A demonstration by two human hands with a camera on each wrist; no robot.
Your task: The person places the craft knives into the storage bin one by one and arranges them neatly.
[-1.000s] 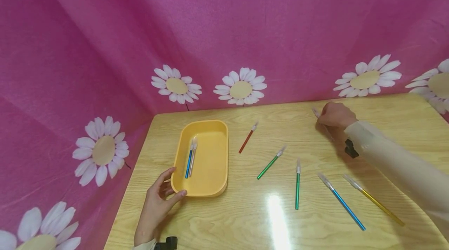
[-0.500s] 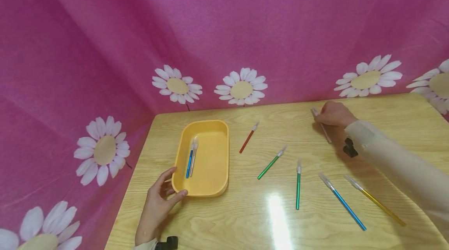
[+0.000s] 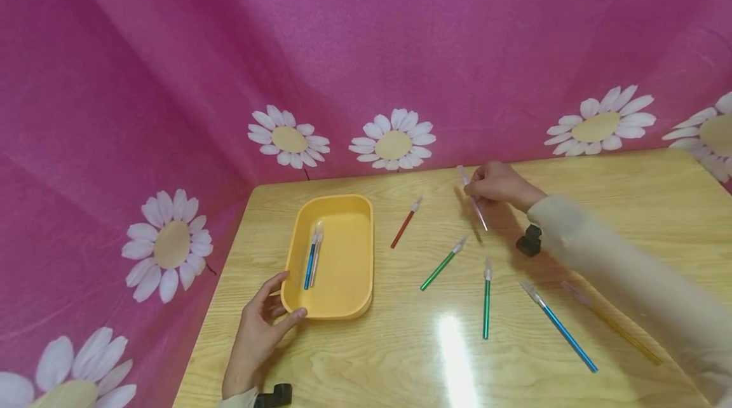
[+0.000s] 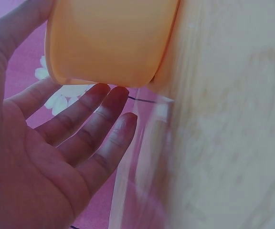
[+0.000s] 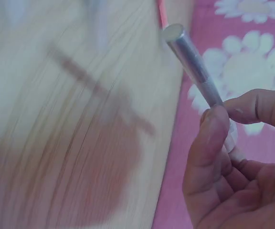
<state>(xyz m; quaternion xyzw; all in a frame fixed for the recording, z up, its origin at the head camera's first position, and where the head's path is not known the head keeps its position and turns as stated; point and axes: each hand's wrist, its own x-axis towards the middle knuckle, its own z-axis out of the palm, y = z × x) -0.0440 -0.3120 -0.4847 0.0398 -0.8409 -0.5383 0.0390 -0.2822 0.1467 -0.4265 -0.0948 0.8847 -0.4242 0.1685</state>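
In the head view my right hand (image 3: 499, 184) pinches a pale silver craft knife (image 3: 479, 212) between thumb and fingers, above the back of the table. Its shadow falls beside it on the wood. The right wrist view shows the blunt end of its metal handle (image 5: 192, 59) pointing away from the fingertips. My left hand (image 3: 258, 332) holds the near left corner of a yellow tray (image 3: 343, 318), thumb at the front rim and forefinger along the left side. Inside the tray lie a blue craft knife (image 3: 311, 262) and a silver craft knife (image 3: 317, 255), side by side.
Capped craft knives lie spread on the wooden table (image 3: 400, 357): red (image 3: 405, 227), green (image 3: 439, 271), another green (image 3: 486, 306), blue (image 3: 563, 332) and yellow (image 3: 626, 335), the last close by my right forearm. A pink flowered cloth (image 3: 486, 46) hangs behind the table.
My right hand has lifted the silver craft knife from the back right of the table and carried it left. The left hand and the tray have stayed in place.
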